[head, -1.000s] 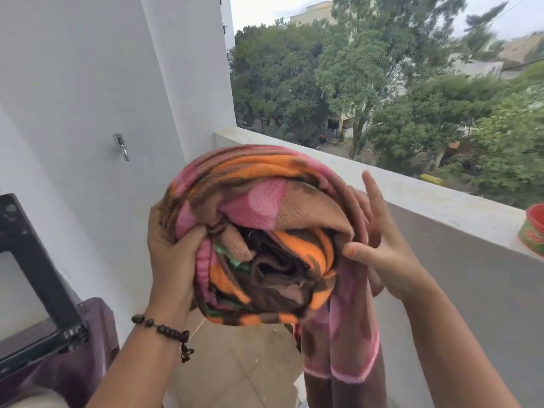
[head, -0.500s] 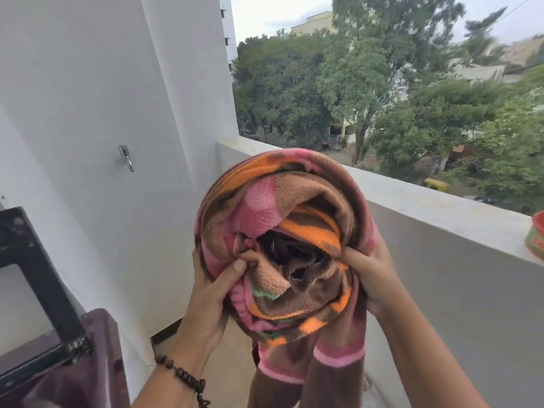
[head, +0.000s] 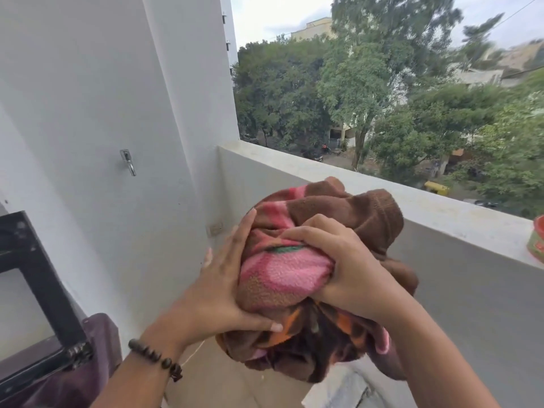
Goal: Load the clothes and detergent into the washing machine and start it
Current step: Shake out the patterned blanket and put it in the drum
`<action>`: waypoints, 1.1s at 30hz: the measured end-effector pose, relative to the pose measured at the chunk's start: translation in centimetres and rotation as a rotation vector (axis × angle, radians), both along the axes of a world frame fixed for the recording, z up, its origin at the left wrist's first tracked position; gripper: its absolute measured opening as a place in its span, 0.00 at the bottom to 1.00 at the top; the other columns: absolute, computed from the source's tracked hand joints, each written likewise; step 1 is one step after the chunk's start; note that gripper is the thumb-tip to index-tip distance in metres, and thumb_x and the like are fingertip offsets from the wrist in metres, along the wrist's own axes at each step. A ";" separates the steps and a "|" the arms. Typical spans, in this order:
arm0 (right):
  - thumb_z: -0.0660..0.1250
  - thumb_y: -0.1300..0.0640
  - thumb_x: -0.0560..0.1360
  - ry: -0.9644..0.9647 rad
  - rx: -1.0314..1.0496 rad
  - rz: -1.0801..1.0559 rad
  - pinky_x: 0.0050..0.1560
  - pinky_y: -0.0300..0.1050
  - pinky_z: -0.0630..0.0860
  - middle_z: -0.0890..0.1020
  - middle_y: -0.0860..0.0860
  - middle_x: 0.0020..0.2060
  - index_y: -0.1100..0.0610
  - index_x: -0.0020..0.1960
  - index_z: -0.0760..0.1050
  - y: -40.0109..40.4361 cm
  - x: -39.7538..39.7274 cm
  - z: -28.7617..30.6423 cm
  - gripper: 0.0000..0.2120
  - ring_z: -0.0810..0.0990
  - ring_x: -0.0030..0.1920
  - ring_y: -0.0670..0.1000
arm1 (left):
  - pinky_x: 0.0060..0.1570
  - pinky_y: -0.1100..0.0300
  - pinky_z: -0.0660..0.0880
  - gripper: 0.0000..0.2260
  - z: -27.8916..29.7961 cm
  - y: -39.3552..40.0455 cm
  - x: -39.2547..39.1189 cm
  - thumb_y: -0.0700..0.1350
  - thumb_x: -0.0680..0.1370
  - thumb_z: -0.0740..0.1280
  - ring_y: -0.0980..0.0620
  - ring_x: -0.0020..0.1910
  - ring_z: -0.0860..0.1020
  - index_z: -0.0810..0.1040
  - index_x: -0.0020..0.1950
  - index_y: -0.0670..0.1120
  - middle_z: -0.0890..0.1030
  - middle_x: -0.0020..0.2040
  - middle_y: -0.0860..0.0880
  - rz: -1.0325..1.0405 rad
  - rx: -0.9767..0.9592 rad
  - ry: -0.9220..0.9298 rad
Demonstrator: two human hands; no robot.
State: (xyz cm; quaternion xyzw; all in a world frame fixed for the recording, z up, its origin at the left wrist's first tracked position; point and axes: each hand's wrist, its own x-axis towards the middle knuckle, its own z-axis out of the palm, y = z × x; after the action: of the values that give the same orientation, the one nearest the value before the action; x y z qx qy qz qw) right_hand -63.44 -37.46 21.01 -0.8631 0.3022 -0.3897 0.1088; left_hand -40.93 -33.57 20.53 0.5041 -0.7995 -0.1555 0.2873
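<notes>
Bunching a fleece blanket (head: 294,269) into a ball, both hands held it up at chest height. The left hand (head: 223,293) cupped its near side, fingers spread and thumb tucked beneath; the right hand (head: 344,260) dug in from on top, gripping a fold. It looked soft, bulky and light, apt to unroll, so hold from opposite sides and keep the loose tail under the right hand gathered.

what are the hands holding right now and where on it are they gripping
Both hold one bunched fleece blanket in the air. The left hand presses flat against its left side, thumb underneath; the right hand has its fingers dug into the top and right.
</notes>
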 end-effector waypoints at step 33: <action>0.84 0.49 0.51 -0.983 0.933 0.129 0.45 0.46 0.81 0.85 0.58 0.50 0.62 0.58 0.78 1.9 1.5 -5.3 0.39 0.85 0.49 0.55 | 0.43 0.65 0.79 0.22 -2.6 0.7 1.7 0.25 0.73 0.65 0.61 0.44 0.81 0.72 0.54 0.52 0.83 0.42 0.60 0.240 -0.212 1.196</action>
State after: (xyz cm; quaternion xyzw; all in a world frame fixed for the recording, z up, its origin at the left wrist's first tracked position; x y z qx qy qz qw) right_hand -61.98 -35.53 15.72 -0.4647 0.3019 -0.5582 0.6175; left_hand -39.26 -32.83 17.91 0.3846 -0.4489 -0.2974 0.7497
